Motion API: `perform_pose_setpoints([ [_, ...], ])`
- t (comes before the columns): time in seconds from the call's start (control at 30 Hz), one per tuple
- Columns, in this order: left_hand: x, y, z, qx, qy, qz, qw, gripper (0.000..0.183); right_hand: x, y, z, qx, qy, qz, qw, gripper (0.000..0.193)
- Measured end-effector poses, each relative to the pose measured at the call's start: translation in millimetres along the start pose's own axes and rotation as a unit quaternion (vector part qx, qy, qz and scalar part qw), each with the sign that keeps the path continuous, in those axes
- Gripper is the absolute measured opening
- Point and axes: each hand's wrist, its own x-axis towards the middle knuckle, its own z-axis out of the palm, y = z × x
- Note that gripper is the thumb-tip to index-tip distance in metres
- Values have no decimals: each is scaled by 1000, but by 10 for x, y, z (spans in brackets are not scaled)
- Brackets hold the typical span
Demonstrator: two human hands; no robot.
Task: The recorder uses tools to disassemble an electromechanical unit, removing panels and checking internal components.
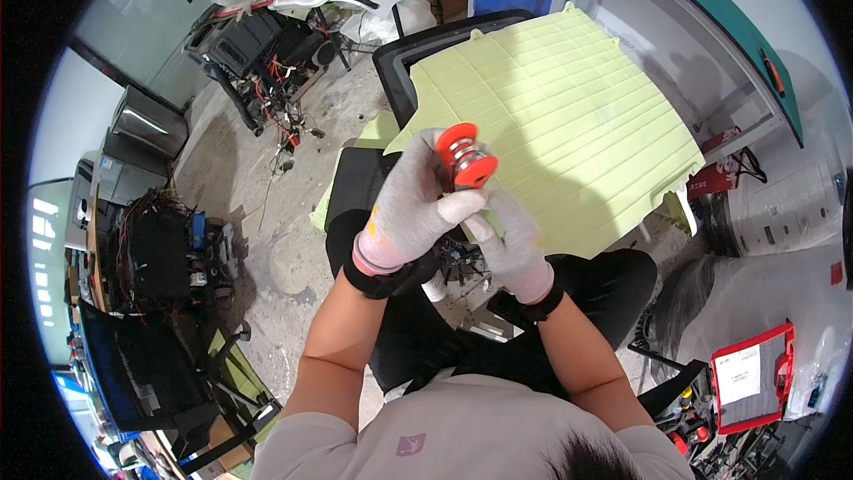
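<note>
Both my hands wear pale grey knit gloves and meet in front of my chest. My left hand [413, 204] is wrapped around a small spool-like part [464, 158] with two orange-red round ends and a shiny metal middle. My right hand [514, 240] sits just below and to the right, fingers curled up against the part's lower end. Behind the hands lies a large pale yellow ribbed panel [569, 107] on a black frame [418, 49]. My dark trousers and a small dark object with wires on my lap show beneath the wrists.
Tangled cables and black machine parts [267, 62] lie on the concrete floor at upper left. A dark rack with wiring [164, 249] stands at left. A red-edged open case [755, 373] and tools sit at lower right. A white cylinder [791, 204] is at right.
</note>
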Motion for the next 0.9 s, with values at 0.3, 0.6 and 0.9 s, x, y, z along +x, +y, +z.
perform_pose_setpoints([
  [0.3, 3, -20, -1, 142, 58, 55, 987, 56, -3, 18, 18, -46, 7, -75, 996, 43],
  [0.6, 26, -108, 149, -24, 95, 48, 994, 56, -35, 41, 23, -40, 16, -56, 998, 36],
  [0.9, -1, -143, 35, 128, -20, 128, 983, 94, 3, -51, 0, -41, 7, -42, 998, 46],
])
